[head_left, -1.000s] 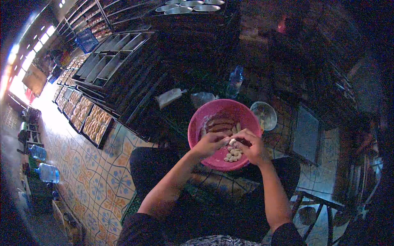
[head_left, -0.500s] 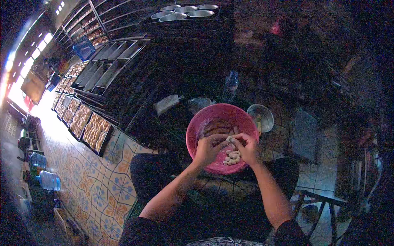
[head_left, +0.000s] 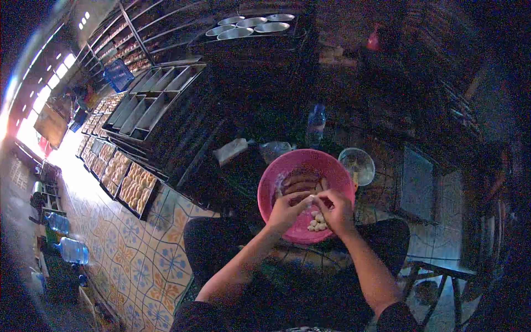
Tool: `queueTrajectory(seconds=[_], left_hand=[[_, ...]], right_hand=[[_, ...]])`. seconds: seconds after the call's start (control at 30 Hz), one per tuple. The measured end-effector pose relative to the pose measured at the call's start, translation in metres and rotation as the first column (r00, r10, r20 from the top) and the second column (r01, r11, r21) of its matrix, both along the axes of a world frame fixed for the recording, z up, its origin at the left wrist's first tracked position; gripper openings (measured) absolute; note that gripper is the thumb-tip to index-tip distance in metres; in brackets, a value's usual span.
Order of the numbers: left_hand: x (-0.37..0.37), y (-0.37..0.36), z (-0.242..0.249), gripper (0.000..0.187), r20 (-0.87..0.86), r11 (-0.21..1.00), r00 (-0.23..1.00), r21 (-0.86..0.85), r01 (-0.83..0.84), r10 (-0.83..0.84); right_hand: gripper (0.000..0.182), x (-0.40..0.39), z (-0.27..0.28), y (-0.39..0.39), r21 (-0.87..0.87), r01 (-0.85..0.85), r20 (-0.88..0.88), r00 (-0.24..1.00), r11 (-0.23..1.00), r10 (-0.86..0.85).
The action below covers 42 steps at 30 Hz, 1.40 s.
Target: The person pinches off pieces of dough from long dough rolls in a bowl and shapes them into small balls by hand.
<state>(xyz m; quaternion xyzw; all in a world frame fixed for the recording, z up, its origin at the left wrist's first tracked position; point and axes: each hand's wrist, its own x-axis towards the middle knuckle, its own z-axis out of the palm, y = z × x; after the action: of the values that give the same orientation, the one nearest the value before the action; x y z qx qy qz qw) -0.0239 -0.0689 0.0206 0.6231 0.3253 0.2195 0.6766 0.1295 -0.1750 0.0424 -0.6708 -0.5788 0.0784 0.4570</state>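
A: What is the basin [head_left: 271,181] before you holding?

B: Long pieces [head_left: 301,180] are lying at its twelve, small pieces [head_left: 318,223] at its five.

A: And beyond its rim?

B: From the basin, you are having a bottle [head_left: 316,125] standing at twelve, a bowl [head_left: 362,167] sitting at two, a panel [head_left: 417,183] at three and a stool [head_left: 442,270] at four.

A: And to your left?

B: Bags [head_left: 229,150] are lying at ten and eleven, filled trays [head_left: 134,191] are resting at nine, and jugs [head_left: 72,251] are lying between eight and nine.
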Motion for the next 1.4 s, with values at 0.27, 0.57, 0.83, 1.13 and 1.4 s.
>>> queueTrajectory(seconds=[0.27,0.57,0.83,1.13,1.4], left_hand=[[0.001,0.007,-0.014,0.025,-0.044,0.997,0.996,0.012,-0.077,0.077],[0.001,-0.002,0.008,0.021,-0.039,0.962,0.992,0.241,0.126,-0.12],[0.002,0.009,-0.003,0.032,-0.136,0.99,0.99,0.143,-0.017,0.037],[-0.004,0.014,-0.016,0.031,0.08,0.962,0.972,0.182,0.205,-0.222],[-0.014,0.024,0.006,0.028,-0.34,0.911,0.939,0.369,0.184,-0.051]], right_hand=[[0.019,0.003,0.004,-0.001,-0.01,-0.109,-0.262,0.96,0.994,0.103],[0.042,0.01,-0.008,-0.006,-0.123,-0.024,0.073,0.997,0.992,0.033],[0.033,0.009,-0.003,-0.004,-0.067,-0.22,-0.085,0.973,0.973,0.215],[0.026,0.032,-0.035,0.0,-0.194,-0.134,-0.164,0.981,0.972,0.103],[0.025,0.032,-0.034,0.006,-0.396,-0.199,0.131,0.954,0.897,0.269]])
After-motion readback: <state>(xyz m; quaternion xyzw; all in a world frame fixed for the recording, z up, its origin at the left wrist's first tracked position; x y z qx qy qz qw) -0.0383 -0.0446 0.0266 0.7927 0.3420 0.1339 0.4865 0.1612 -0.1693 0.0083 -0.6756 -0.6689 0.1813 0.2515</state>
